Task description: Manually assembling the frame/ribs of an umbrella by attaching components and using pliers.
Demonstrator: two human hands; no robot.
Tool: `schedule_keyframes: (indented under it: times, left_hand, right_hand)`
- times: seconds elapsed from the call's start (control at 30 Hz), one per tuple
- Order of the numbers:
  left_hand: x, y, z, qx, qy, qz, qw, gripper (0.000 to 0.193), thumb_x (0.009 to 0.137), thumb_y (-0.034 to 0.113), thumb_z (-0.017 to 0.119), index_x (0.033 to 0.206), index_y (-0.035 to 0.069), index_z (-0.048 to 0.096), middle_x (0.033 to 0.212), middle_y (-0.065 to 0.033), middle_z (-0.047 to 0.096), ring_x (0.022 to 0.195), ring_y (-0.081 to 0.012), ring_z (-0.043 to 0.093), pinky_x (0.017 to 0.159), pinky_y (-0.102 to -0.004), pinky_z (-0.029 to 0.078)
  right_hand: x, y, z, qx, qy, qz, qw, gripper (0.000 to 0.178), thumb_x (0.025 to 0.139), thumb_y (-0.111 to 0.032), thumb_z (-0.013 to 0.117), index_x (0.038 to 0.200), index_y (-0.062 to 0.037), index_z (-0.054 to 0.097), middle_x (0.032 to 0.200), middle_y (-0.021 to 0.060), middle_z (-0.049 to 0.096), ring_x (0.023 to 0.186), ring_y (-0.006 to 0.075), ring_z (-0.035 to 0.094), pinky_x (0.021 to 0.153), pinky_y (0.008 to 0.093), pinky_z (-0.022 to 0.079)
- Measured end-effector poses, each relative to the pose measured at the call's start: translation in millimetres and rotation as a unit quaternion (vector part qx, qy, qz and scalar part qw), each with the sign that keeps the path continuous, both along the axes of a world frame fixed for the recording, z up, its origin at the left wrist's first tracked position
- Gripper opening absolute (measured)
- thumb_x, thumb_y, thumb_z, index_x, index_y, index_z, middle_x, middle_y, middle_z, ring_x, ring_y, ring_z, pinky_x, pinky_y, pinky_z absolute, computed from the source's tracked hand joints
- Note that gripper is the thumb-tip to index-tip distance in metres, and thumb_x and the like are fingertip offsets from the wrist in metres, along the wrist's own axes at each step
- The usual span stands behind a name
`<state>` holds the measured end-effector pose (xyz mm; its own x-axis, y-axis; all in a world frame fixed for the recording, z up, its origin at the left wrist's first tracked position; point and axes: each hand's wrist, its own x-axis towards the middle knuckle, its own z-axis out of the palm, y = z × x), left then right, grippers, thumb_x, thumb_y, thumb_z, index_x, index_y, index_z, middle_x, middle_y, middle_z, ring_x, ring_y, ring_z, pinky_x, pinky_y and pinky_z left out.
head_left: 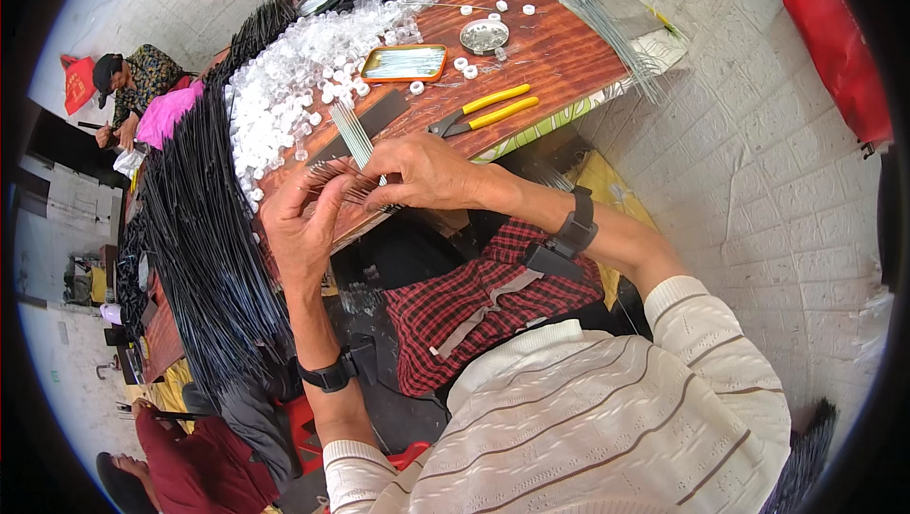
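Observation:
My left hand [305, 220] is closed around a small bunch of thin brownish wires [334, 178], which fan out between its thumb and fingers. Close against it, my right hand [427, 173] pinches a bundle of thin silvery rods [353, 135] that slants up over the table's near edge. The fingertips of both hands almost meet, so where wires and rods touch is hard to make out. Right beyond the hands lies a flat dark bar [384, 114]. Pliers with yellow handles [493, 108] rest to the right of it.
White and clear plastic caps [284, 87] are heaped across the table [559, 40]. An orange-rimmed tray [406, 78] holds thin pale rods, and a round dish [484, 36] stands beyond it. Long black strands [204, 229] hang over the left side. Other people sit at left and at the far end.

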<state>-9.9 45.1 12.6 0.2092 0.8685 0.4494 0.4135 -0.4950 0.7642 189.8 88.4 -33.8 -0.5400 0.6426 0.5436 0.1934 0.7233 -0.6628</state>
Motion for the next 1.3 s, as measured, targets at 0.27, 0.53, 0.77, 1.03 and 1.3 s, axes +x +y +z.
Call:
schedule_keyframes:
  times: [0.27,0.53,0.77,1.03,1.3]
  left_hand:
    - [4,3,-1,0.007,-0.065,0.016,0.998,0.015,0.084,-0.002,0.070,0.098,-0.005,0.070,0.089,-0.0081,0.072,0.079,-0.0115,0.066,0.073,-0.0240,0.053]
    - [1,3,-4,-0.004,-0.089,0.012,0.996,0.016,0.084,-0.002,0.070,0.099,-0.006,0.069,0.090,-0.0080,0.071,0.082,-0.0114,0.066,0.075,-0.0239,0.053]
    - [2,1,-1,-0.012,-0.091,0.002,0.996,0.015,0.084,-0.002,0.070,0.099,-0.006,0.069,0.089,-0.0077,0.071,0.081,-0.0112,0.065,0.074,-0.0234,0.052]
    - [0,-1,-1,-0.021,-0.090,0.020,0.996,0.015,0.084,-0.002,0.070,0.099,-0.005,0.069,0.089,-0.0073,0.071,0.081,-0.0107,0.065,0.073,-0.0225,0.051]
    - [4,0,-1,0.018,-0.061,0.013,0.998,0.015,0.083,-0.004,0.070,0.099,-0.006,0.070,0.091,-0.0079,0.071,0.082,-0.0117,0.065,0.074,-0.0235,0.052]
  right_hand:
    - [-1,-3,0,0.035,0.061,-0.024,0.997,0.017,0.077,-0.015,0.074,0.085,-0.0026,0.066,0.080,0.0121,0.064,0.075,0.0294,0.064,0.066,0.0391,0.048]
    - [1,-1,-3,-0.001,0.069,-0.025,0.997,0.016,0.078,-0.018,0.073,0.085,-0.0044,0.068,0.077,0.0118,0.064,0.073,0.0303,0.064,0.065,0.0396,0.048]
    - [1,-1,-5,0.006,0.073,-0.031,0.997,0.017,0.078,-0.020,0.072,0.086,-0.0052,0.069,0.076,0.0130,0.064,0.072,0.0315,0.064,0.064,0.0406,0.048]
    - [4,0,-10,-0.016,0.080,-0.032,0.996,0.017,0.078,-0.020,0.072,0.085,-0.0042,0.069,0.076,0.0133,0.064,0.071,0.0317,0.063,0.063,0.0404,0.047]
    - [2,-2,-4,-0.035,0.085,-0.027,0.995,0.018,0.077,-0.021,0.073,0.085,-0.0045,0.071,0.076,0.0138,0.066,0.071,0.0312,0.064,0.064,0.0397,0.049]
